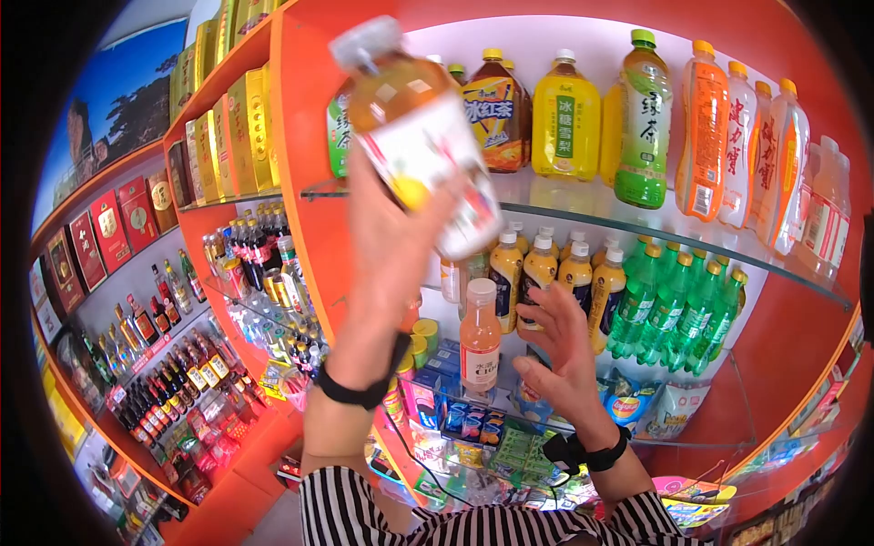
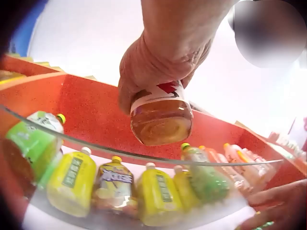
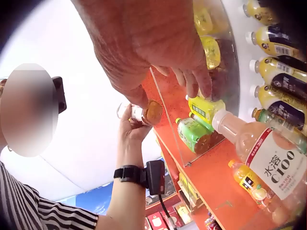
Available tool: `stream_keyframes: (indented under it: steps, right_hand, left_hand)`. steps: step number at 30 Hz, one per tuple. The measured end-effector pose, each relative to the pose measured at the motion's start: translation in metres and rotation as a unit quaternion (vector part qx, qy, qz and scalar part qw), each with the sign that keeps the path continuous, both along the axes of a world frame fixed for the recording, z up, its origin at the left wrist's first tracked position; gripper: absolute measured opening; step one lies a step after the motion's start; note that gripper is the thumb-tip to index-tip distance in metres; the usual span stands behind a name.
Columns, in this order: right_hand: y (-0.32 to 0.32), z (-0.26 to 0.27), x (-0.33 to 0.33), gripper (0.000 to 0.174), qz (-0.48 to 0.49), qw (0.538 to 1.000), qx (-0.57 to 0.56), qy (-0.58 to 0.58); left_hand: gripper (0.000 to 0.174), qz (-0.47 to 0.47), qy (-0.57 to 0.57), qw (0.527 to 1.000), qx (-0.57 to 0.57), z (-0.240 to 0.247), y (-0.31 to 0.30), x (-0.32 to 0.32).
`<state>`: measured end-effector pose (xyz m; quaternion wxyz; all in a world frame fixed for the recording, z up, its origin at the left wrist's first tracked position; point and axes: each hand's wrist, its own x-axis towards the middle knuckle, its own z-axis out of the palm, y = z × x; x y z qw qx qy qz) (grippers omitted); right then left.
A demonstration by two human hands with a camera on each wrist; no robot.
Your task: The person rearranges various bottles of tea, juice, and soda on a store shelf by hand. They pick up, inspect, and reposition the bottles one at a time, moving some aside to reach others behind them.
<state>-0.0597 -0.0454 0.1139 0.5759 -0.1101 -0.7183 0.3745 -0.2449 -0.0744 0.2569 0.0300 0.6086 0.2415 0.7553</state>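
My left hand (image 1: 387, 237) grips a large drink bottle (image 1: 410, 114) with amber liquid, a white label and a whitish cap. It is raised in front of the upper shelf, tilted with its cap to the upper left. The bottle's base (image 2: 162, 129) shows below the fingers in the left wrist view. My right hand (image 1: 566, 364) holds nothing; its fingers are spread and loosely bent. Beside it, on the lower glass shelf, stands a pink C100 bottle (image 1: 480, 337) with a white cap, upright.
The upper glass shelf (image 1: 583, 211) carries a yellow pear drink bottle (image 1: 560, 118), a green tea bottle (image 1: 643, 127) and several orange bottles (image 1: 701, 136). Behind the C100 bottle are dark-labelled bottles (image 1: 537, 264) and green bottles (image 1: 674, 300). An orange upright panel (image 1: 314, 118) borders the left.
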Motion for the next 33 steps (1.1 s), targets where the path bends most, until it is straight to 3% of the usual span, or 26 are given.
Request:
stream_keyframes:
  steps: [4,6,12,21,23,33]
  right_hand:
    - [0.006,-0.010,0.011,0.076,-0.020,1.000,-0.012,-0.007]
    - [0.008,-0.015,0.015,0.062,-0.038,0.998,-0.030,-0.033]
    - [0.014,-0.030,0.021,0.046,-0.039,0.996,-0.022,-0.078]
    - [0.013,-0.037,0.031,0.037,-0.044,0.994,-0.056,-0.080]
    - [0.012,-0.038,0.033,0.036,-0.033,0.993,-0.067,-0.091]
    - [0.014,-0.047,0.032,0.031,-0.038,0.991,-0.070,-0.104]
  left_hand:
    - [0.052,0.006,0.024,1.000,0.011,0.047,0.033,-0.035]
    - [0.051,-0.001,0.030,1.000,0.004,0.052,0.056,-0.048]
    - [0.052,0.043,0.018,0.997,-0.065,0.051,0.096,-0.055]
    - [0.059,0.202,0.023,0.971,-0.122,0.057,0.139,-0.060]
    - [0.082,0.268,0.069,0.957,-0.086,0.056,0.150,-0.063]
    - [0.076,0.320,0.074,0.931,-0.157,0.060,0.137,-0.054]
